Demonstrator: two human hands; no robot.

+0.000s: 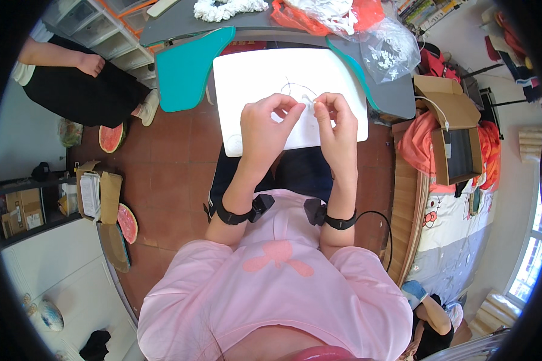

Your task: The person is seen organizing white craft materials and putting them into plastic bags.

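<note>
Both hands are raised over a white board [262, 67] that lies across the lap. Between their fingertips is a small white piece [306, 98], too small to identify. My right hand [338, 122] pinches the piece's right end between thumb and index finger. The thumb and index finger of my left hand [266, 119] come together at its left side; whether they grip the piece or a thread is hidden. A thin dark thread [303, 85] curves over the board just beyond the fingers. Each forearm wears a black strap with a small device.
A grey table [176, 22] ahead carries a white fluffy ring [228, 9], a red plastic bag [298, 18] and a clear bag of white pieces [388, 54]. Teal panels [185, 72] flank the board. A person [81, 81] stands left; another [433, 320] is behind right. Cut watermelons [112, 136] lie left.
</note>
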